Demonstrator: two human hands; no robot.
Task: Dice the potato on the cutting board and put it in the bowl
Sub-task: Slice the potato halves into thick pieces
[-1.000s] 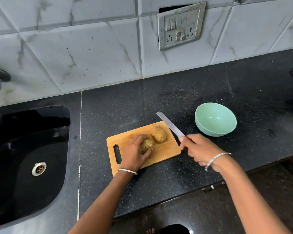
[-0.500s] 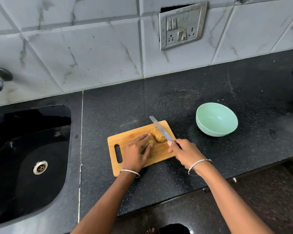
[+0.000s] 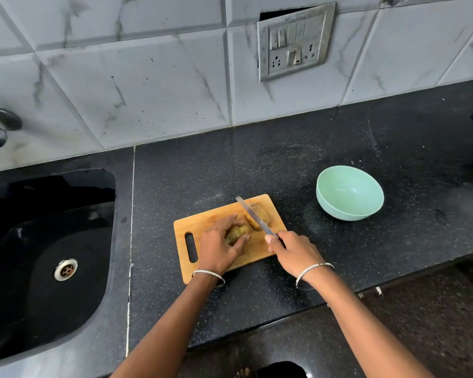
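Right hand (image 3: 292, 252) clenched on knife (image 3: 253, 215) handle; blade diagonal across far potato half (image 3: 264, 215). Left hand (image 3: 219, 246) fingers curled round near potato half (image 3: 236, 233), just left of blade, frame centre.

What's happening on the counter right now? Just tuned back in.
A person is cutting a potato on the rectangular wooden cutting board. Their left hand holds down the nearer brown potato half, while the right hand grips a steel-bladed knife whose blade lies across the farther potato half. Nothing is diced yet; only two halves show. The mint-green round bowl sits empty on the black speckled countertop, right of the board.
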